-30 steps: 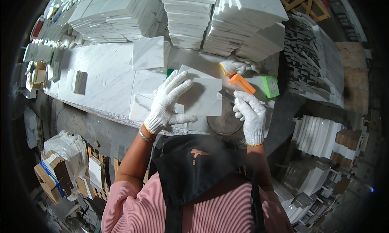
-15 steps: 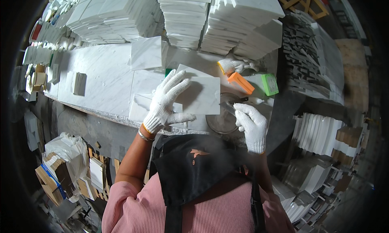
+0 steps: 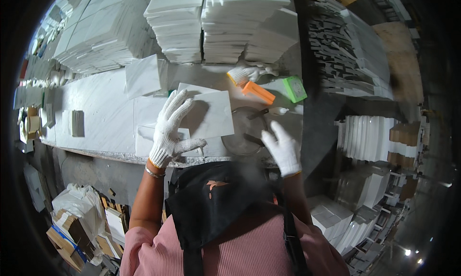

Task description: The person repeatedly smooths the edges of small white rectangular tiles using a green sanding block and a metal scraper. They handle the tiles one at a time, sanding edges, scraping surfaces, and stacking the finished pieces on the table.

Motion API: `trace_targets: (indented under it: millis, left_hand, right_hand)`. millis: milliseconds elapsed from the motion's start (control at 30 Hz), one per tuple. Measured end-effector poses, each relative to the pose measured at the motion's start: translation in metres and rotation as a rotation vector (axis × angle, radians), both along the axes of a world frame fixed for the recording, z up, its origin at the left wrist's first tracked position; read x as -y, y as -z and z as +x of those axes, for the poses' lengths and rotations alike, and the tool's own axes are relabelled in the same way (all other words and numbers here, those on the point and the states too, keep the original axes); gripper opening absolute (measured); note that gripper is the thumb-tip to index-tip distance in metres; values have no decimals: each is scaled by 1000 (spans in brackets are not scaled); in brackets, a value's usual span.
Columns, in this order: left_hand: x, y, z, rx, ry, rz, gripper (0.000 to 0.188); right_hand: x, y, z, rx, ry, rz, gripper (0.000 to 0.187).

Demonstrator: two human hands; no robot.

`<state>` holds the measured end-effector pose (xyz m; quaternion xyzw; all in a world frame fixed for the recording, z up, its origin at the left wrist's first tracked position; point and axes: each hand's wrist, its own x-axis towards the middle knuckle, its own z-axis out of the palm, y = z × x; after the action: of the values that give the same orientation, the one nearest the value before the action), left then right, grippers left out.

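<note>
My left hand, in a white knit glove with an orange cuff, lies at the left edge of a square white marble tile. Its fingers and thumb are spread, and its shadow falls across the tile. Whether the palm presses on the tile I cannot tell. My right hand, gloved the same way and slightly blurred, is open beside a round grey plate. A dark flat scraper rests on that plate close to the right fingertips, and a second dark-handled scraper lies at its upper edge.
Beyond the plate are an orange block, a lime-green box, a small white nozzle-tipped bottle and a spare white glove. Tall marble tile stacks line the bench's far side. More slabs stand at right.
My right hand has let go of the scraper, which now lies on the round plate, and its fingers have opened. The whole view has shifted; my left hand stays by the tile.
</note>
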<state>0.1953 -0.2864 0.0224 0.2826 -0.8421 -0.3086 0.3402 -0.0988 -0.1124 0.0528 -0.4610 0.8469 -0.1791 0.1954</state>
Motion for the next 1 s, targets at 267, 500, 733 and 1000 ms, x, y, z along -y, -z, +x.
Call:
trace_targets:
  millis: [267,500,733,1000]
  left_hand:
    - [1,2,3,28,-27,-17,94]
    - [0,3,3,61,-1,34,102]
    - [-2,8,6,54,-16,23,104]
    - [-1,7,4,22,-21,39,97]
  right_hand:
    - [22,30,-77,265,171,-156,51]
    - [23,74,-96,473,98,-355,35]
    - [33,-31,-39,534,-13,-344,37]
    - [57,-49,-3,542,-222,-190,41]
